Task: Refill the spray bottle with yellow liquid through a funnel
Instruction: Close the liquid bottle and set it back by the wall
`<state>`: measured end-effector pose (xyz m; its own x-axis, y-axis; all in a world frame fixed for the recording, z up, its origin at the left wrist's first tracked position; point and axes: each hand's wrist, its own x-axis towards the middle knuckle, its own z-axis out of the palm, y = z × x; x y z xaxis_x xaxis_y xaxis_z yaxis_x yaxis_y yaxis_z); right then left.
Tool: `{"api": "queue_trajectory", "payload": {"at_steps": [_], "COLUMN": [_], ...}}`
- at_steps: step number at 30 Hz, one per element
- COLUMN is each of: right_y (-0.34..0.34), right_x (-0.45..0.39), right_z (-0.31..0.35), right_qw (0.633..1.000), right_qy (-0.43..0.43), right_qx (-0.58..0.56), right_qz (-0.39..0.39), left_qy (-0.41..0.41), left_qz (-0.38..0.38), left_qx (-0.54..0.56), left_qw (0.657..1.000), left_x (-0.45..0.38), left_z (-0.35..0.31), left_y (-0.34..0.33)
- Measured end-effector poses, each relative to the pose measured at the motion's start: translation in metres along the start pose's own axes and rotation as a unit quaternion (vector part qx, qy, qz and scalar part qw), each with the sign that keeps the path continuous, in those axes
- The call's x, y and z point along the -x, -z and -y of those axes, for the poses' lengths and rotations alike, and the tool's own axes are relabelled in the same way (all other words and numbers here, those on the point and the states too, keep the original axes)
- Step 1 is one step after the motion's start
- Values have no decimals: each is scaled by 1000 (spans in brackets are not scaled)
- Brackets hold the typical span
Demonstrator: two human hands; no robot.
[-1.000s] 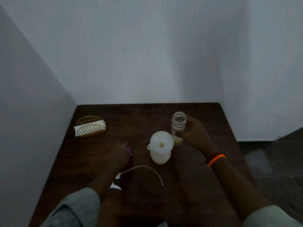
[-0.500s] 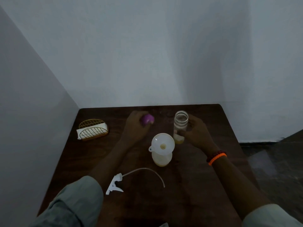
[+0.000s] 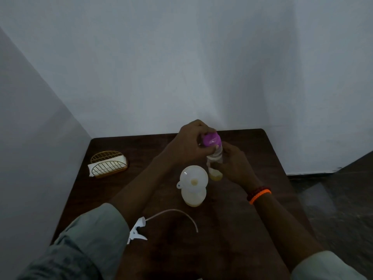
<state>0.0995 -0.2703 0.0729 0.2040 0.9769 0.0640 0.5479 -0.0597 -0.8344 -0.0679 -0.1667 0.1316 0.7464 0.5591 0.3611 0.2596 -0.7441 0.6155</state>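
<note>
Purple cap (image 3: 211, 139) in left hand's (image 3: 188, 143) grip tops jar (image 3: 215, 162) clasped by right hand (image 3: 235, 164).

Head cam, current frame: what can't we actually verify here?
- Purple cap on the clear source bottle: the left hand covers its rim, so seated or threaded is unclear.
- Right hand: its fingers hide the bottle's far side.
- White funnel: it blocks the neck of the translucent spray bottle; dim light blurs the fill level.
- White trigger sprayer head: partly hidden behind the left sleeve.
</note>
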Motion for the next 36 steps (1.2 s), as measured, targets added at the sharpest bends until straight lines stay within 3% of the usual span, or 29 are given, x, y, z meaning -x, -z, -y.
{"api": "queue_trajectory", "payload": {"at_steps": [14,26,31,36], "right_y": [1,2,4,9], "right_x": [-1,2,1,-1], "right_z": [9,22,23,29], "right_qw": [999,999,999,998], "right_qy": [-2,-22,-26,-19], "right_qx": [45,44,33,40], "right_qz": [-11,-19,-13,-33], "left_qy": [2,74,64,138], "left_qz": [54,-12,11,-47], "left_qx": [-8,-5,40,123], "left_qw": [998,997,997,982], "left_x": [-5,-2,-2,-2], "left_z": [3,-6,-10,-10], "left_y": [12,5,9,16]}}
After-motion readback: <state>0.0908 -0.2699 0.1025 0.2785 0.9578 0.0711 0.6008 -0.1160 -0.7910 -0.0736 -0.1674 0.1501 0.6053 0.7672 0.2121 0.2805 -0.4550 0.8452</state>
